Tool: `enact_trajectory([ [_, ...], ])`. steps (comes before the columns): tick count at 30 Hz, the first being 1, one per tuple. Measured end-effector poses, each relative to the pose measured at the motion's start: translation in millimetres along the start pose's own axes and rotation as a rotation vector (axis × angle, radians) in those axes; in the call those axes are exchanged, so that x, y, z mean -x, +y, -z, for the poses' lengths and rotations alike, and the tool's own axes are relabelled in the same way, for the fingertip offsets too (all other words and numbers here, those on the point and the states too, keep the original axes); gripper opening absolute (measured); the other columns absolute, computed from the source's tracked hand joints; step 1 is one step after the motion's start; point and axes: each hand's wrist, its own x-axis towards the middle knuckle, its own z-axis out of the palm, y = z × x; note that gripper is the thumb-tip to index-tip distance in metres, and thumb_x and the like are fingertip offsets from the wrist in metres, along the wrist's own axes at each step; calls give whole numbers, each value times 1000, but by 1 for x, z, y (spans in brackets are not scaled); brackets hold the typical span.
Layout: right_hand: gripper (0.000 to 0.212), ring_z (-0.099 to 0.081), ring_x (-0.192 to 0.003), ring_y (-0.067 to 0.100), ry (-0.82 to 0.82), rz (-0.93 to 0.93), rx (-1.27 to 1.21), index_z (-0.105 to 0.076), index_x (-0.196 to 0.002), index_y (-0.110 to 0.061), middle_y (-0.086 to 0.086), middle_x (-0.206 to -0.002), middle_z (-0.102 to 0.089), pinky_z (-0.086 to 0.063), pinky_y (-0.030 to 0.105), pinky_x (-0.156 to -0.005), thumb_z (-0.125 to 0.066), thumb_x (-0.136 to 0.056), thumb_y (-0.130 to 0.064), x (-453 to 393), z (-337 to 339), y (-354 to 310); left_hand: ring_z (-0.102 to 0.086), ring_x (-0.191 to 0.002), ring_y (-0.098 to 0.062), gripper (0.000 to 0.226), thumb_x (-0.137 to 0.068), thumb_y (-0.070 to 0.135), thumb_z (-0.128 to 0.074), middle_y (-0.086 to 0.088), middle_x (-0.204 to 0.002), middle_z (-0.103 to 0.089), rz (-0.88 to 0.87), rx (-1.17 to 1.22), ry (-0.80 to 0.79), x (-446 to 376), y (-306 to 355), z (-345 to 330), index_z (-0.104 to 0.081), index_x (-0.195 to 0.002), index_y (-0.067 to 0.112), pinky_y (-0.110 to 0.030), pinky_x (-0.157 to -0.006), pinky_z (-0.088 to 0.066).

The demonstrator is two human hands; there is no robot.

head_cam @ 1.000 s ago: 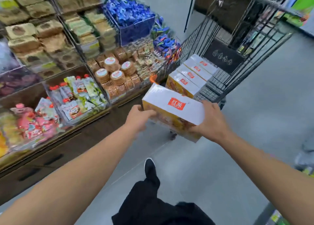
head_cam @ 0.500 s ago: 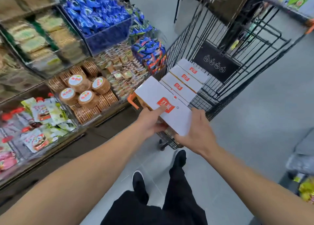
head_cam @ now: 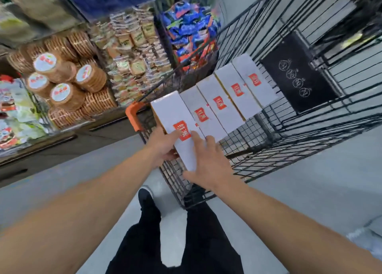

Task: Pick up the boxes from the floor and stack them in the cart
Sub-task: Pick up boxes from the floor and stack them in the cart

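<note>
Head view: at centre frame I hold a long white cardboard box with a red label [head_cam: 175, 116] at the near end of the black wire shopping cart [head_cam: 310, 116]. My left hand [head_cam: 163, 147] grips its left edge, thumb across the label; my right hand [head_cam: 208, 164] has loosely spread fingers at its right side. Four matching white boxes [head_cam: 231, 91] line up beside it. The labels carry white Chinese characters.

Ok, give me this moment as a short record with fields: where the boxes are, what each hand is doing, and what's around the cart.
boxes in cart: five white boxes with red labels, side by side in a row
nearest box: at the cart's near end, both hands on it
left hand: grips the box's left side
right hand: fingers spread flat on the box top
cart: black wire, orange corner guard
shelf: packaged snacks, left of the cart
</note>
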Motion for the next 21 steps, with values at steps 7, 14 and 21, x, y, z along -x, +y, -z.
enact_trajectory([
  [7,113,-48,-109,34,-65,63,64,4,-149,-32,12,-133,-29,-49,44,-88,-75,-70,-52,-67,-35,27,-70,-95,-29,9,-92,23,-62,-4,-104,-73,65,39,77,-67,-20,-11,-63,-99,29,-48,-82,-58],
  [14,117,-6,-146,39,-33,178,281,4,-154,-20,20,-155,-9,-5,49,-121,-67,-72,-64,-112,-61,48,-69,-99,-21,33,-88,30,-62,7,-109,-71,9,1,198,-124,-45,-16,-55,-120,35,-49,-80,-59],
  [21,120,29,-145,36,-156,244,418,29,-150,-19,8,-154,40,4,55,-121,-55,-81,-71,-121,-73,69,-63,-107,-14,43,-92,32,-61,10,-120,-65,-58,-133,241,-134,-60,-19,-49,-133,32,-38,-91,-53],
])
